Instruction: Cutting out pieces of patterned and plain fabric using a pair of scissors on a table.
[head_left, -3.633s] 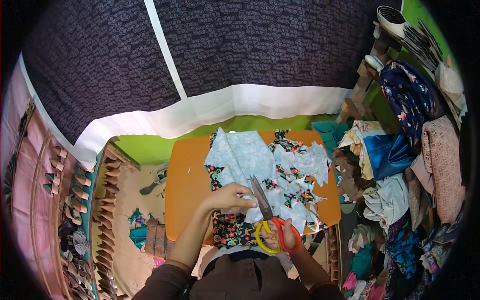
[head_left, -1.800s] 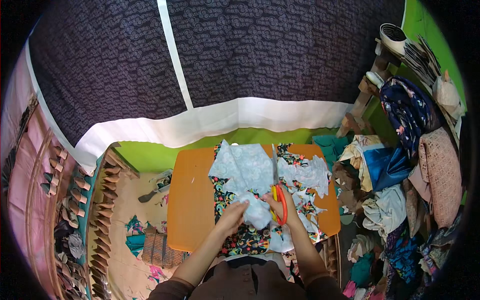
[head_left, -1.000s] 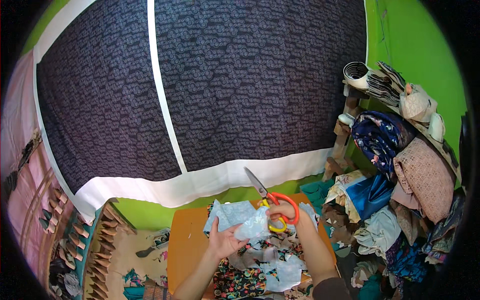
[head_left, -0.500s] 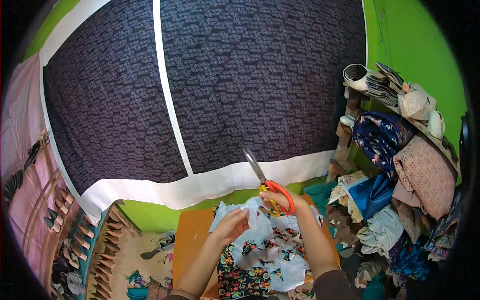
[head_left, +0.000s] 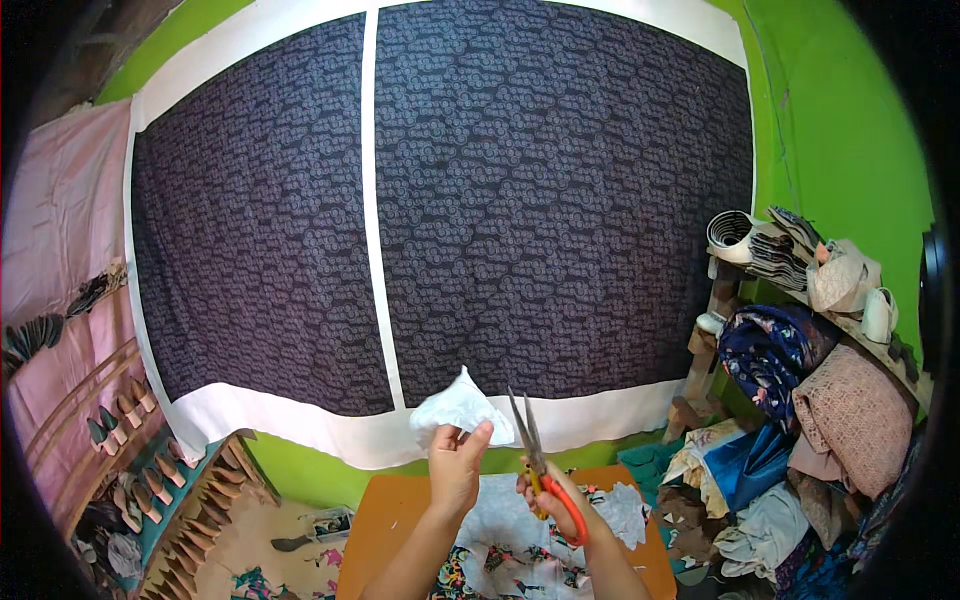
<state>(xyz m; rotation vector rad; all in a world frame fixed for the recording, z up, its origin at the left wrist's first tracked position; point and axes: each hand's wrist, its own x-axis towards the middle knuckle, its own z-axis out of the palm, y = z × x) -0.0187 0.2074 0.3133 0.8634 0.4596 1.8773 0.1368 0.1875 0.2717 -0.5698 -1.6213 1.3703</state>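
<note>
My left hand [head_left: 458, 470] pinches a small whitish cloth piece [head_left: 452, 408] between thumb and fingers, raised above the table. A pair of scissors [head_left: 562, 500] with red and yellow handles is in my right hand [head_left: 540, 490]. Its blades point up and stand slightly apart, close to the cloth's right edge; whether they touch it I cannot tell. Below both hands, pale cut pieces [head_left: 495, 515] lie over black flowered fabric [head_left: 455, 572] on an orange table [head_left: 385, 510]. More crumpled pale scraps [head_left: 622, 512] sit right of the scissors.
A dark patterned cloth [head_left: 560, 200] with white borders hangs ahead. At right, heaped fabrics [head_left: 850, 420] stand beside a shelf holding rolls [head_left: 735, 232]. Wooden shoe forms [head_left: 200, 535] line a rack at left. A brush-like tool [head_left: 292, 544] lies on the floor.
The view has tilted upward. My left hand has lifted the pale cloth clear of the pile. The scissors have turned more upright and their blades have parted.
</note>
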